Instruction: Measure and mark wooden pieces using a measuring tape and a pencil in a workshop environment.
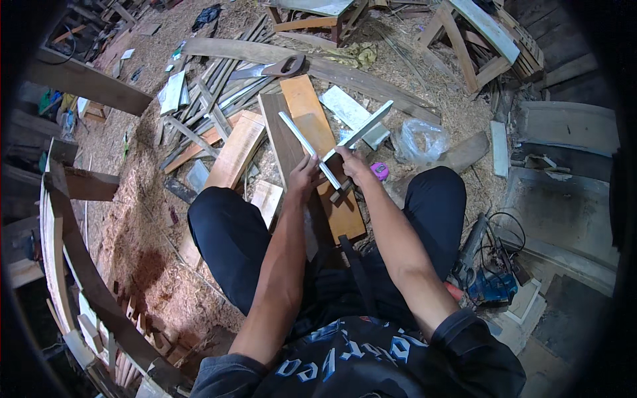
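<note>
At the frame's centre, the pale joined slats (366,125) are pinched from either side by the left hand (302,175) and right hand (355,166), presumably for steadiness over the orange plank (348,213), though whether that is touched cannot be told.

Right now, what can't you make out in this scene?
Head view:
Palms: hidden behind the left hand and right hand.
Orange board: middle partly covered by the held wood.
Clear bag: any contents obscured by creases and glare.
Wooden stand: cut off by the top edge.
</note>
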A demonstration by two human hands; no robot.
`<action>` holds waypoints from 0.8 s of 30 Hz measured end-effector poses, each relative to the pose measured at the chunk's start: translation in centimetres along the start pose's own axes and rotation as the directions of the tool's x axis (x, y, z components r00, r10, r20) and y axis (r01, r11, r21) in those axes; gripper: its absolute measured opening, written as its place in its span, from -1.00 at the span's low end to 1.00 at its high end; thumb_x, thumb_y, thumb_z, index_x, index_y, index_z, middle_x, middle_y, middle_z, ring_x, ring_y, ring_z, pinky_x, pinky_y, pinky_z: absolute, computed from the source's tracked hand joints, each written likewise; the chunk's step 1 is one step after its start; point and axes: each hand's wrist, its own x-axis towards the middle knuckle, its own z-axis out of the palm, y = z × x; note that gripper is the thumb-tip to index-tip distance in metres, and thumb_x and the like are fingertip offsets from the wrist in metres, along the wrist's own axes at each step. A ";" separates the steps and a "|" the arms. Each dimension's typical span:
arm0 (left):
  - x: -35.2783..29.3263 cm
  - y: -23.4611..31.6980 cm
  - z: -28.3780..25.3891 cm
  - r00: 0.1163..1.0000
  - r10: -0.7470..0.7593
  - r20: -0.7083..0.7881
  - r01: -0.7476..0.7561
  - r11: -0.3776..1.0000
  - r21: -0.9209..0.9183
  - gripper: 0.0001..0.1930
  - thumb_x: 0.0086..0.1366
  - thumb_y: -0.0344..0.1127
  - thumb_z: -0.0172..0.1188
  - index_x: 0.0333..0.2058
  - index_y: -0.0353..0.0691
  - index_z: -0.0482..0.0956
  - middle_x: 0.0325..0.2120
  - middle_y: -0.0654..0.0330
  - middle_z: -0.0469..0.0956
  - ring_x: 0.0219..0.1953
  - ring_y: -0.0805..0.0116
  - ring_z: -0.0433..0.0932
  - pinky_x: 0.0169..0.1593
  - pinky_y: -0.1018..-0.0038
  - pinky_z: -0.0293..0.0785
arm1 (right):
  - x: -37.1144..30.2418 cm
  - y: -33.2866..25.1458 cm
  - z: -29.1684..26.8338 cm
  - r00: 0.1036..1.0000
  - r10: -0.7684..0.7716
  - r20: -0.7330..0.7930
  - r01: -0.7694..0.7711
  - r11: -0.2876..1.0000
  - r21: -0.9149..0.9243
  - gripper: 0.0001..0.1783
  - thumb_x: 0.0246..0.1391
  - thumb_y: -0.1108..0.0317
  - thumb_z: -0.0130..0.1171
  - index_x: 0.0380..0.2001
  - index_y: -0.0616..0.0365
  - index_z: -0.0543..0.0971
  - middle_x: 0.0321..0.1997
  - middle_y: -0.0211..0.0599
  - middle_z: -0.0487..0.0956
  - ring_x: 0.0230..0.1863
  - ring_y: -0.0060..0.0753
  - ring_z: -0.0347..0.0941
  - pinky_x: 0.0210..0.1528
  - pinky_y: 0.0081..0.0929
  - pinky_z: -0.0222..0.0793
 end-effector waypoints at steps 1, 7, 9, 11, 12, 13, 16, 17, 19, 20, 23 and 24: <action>0.1 -0.1 -0.3 1.000 0.019 0.002 -0.019 1.000 -0.011 -0.37 0.37 0.03 0.19 0.31 -0.09 0.31 0.06 0.21 0.47 0.13 0.17 0.43 0.09 0.12 0.44 | 0.0 0.0 0.0 1.000 -0.012 0.024 0.012 1.000 -0.007 -0.48 -0.03 -0.15 0.41 -0.26 0.04 0.53 -0.61 -0.61 0.25 -0.71 -0.66 0.03 -0.70 -0.52 -0.10; 0.3 -0.9 0.2 1.000 0.008 -0.006 -0.008 0.998 -0.068 -0.44 0.30 -0.07 0.30 0.17 -0.21 0.43 -0.07 0.20 0.54 0.02 0.28 0.50 0.04 0.17 0.50 | -0.1 -0.5 -0.7 1.000 0.031 0.003 -0.031 0.995 -0.091 -0.49 0.00 -0.19 0.34 -0.34 0.05 0.53 -0.67 -0.62 0.19 -0.72 -0.67 0.01 -0.69 -0.50 -0.14; 0.5 -1.2 -0.7 0.999 -0.023 -0.034 0.019 0.993 -0.114 -0.53 0.26 -0.13 0.36 0.06 -0.24 0.55 -0.21 0.24 0.60 -0.11 0.36 0.55 -0.02 0.22 0.56 | -0.7 -0.8 0.1 0.998 0.063 0.013 -0.061 0.992 -0.112 -0.49 0.00 -0.19 0.34 -0.36 0.05 0.53 -0.69 -0.63 0.17 -0.73 -0.67 0.00 -0.69 -0.50 -0.15; 0.5 -1.2 -0.5 1.000 -0.028 0.009 0.029 0.995 -0.092 -0.62 0.26 -0.11 0.36 -0.07 -0.23 0.59 -0.25 0.26 0.60 -0.13 0.39 0.55 -0.04 0.33 0.53 | -0.8 -0.8 -0.4 0.999 0.037 -0.005 -0.038 0.994 -0.107 -0.51 0.01 -0.20 0.33 -0.45 0.00 0.50 -0.71 -0.65 0.15 -0.75 -0.67 0.00 -0.70 -0.51 -0.16; 0.8 -1.5 -0.7 1.000 -0.028 0.011 0.029 0.995 -0.095 -0.62 0.26 -0.11 0.36 -0.07 -0.23 0.59 -0.25 0.26 0.60 -0.13 0.39 0.55 -0.04 0.33 0.53 | -0.8 -0.7 -0.5 0.999 0.037 -0.008 -0.038 0.993 -0.110 -0.51 0.01 -0.20 0.33 -0.45 0.00 0.50 -0.71 -0.65 0.15 -0.75 -0.67 0.00 -0.70 -0.51 -0.16; 1.3 -1.5 -1.0 0.999 -0.017 0.041 0.020 0.995 -0.096 -0.62 0.26 -0.09 0.35 -0.08 -0.23 0.59 -0.28 0.28 0.59 -0.19 0.42 0.53 -0.08 0.41 0.49 | -0.8 -0.6 -0.4 1.000 0.027 0.014 -0.026 0.996 -0.083 -0.51 0.01 -0.20 0.33 -0.48 -0.02 0.47 -0.72 -0.65 0.14 -0.76 -0.67 0.01 -0.70 -0.51 -0.15; 1.9 -2.2 -1.2 0.997 -0.022 0.067 0.030 0.993 -0.115 -0.63 0.26 -0.07 0.35 -0.12 -0.21 0.60 -0.33 0.31 0.56 -0.28 0.47 0.48 -0.15 0.51 0.41 | -0.6 -0.4 -0.2 1.000 0.015 0.015 -0.014 0.999 -0.045 -0.51 0.01 -0.20 0.32 -0.54 -0.06 0.42 -0.73 -0.66 0.12 -0.77 -0.67 0.01 -0.71 -0.51 -0.15; 2.0 -2.5 -0.9 0.997 -0.045 0.066 0.053 0.990 -0.131 -0.64 0.25 -0.05 0.36 -0.14 -0.20 0.60 -0.36 0.33 0.55 -0.32 0.49 0.46 -0.19 0.54 0.37 | -0.6 -0.2 -0.4 1.000 0.017 -0.008 -0.017 0.999 -0.030 -0.51 0.01 -0.20 0.32 -0.56 -0.08 0.40 -0.73 -0.67 0.11 -0.78 -0.67 0.01 -0.72 -0.52 -0.15; 2.6 -2.6 -1.3 0.993 -0.026 0.118 0.038 0.994 -0.099 -0.60 0.27 0.01 0.32 -0.11 -0.17 0.58 -0.30 0.29 0.56 -0.23 0.45 0.47 -0.12 0.48 0.36 | -0.8 -0.3 -0.4 1.000 0.014 -0.008 -0.015 1.000 -0.012 -0.51 0.00 -0.20 0.33 -0.55 -0.08 0.41 -0.72 -0.67 0.13 -0.77 -0.67 0.01 -0.72 -0.53 -0.14; 3.2 -2.5 -2.0 0.986 0.000 0.168 0.011 0.998 -0.063 -0.56 0.28 0.08 0.28 -0.08 -0.14 0.56 -0.25 0.26 0.58 -0.15 0.41 0.49 -0.05 0.43 0.36 | -0.8 -0.7 0.1 1.000 0.005 0.000 -0.005 1.000 0.009 -0.51 0.00 -0.20 0.34 -0.55 -0.08 0.41 -0.72 -0.68 0.15 -0.77 -0.68 0.02 -0.72 -0.54 -0.13; 4.2 -1.6 -3.8 0.938 -0.038 0.343 0.044 0.999 -0.009 -0.57 0.26 0.09 0.29 -0.10 -0.12 0.56 -0.26 0.26 0.58 -0.16 0.38 0.50 -0.01 0.43 0.34 | -1.1 -1.4 0.9 0.999 -0.024 0.027 0.024 1.000 -0.010 -0.51 0.02 -0.21 0.33 -0.54 -0.07 0.43 -0.71 -0.66 0.21 -0.77 -0.69 0.06 -0.72 -0.56 -0.10; 4.1 -1.6 -3.8 0.939 -0.031 0.342 0.036 0.999 -0.008 -0.57 0.26 0.09 0.29 -0.10 -0.12 0.56 -0.26 0.26 0.58 -0.16 0.38 0.50 -0.01 0.43 0.34 | -1.3 -1.6 1.2 0.999 -0.030 0.032 0.031 0.999 -0.010 -0.51 0.02 -0.21 0.33 -0.54 -0.07 0.43 -0.71 -0.66 0.21 -0.77 -0.69 0.06 -0.72 -0.56 -0.10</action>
